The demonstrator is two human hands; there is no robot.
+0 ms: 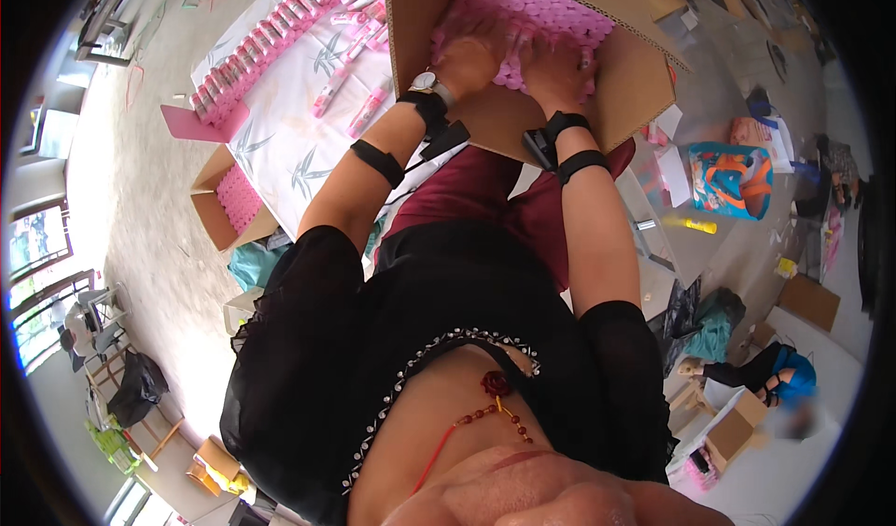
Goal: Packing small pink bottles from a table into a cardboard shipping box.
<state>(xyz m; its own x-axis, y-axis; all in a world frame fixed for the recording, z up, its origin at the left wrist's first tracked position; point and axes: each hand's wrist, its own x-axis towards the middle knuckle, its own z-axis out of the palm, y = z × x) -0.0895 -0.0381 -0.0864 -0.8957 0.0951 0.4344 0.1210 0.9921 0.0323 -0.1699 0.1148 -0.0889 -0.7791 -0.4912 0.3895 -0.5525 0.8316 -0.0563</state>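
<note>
The open cardboard box [639,92] sits at the top of the view, in front of the person's maroon trousers [457,190], its inside lined with a dense layer of pink-capped tubes [583,27]. Both hands are in it: the left hand [471,62] has its fingers bent down over the tubes, the right hand [557,73] has its fingers partly spread and pointing inward. Blur and pink plastic hide the fingertips, so I cannot tell whether either grips a tube.

The box's walls and flaps fence the wrists in on the left, the right and the near side; the left wrist, with its wristwatch [425,82], lies close to the left wall. Beyond that wall, loose pink tubes [329,92] lie on the leaf-printed tablecloth [285,153], with cloth showing between them and the near edge. A pink tray [193,123] of upright tubes lines the far edge. Just off the table's left side is a smaller carton [207,210] of pink pieces, then bare concrete floor [154,246]. To the right is a blue shopping bag [714,190].
</note>
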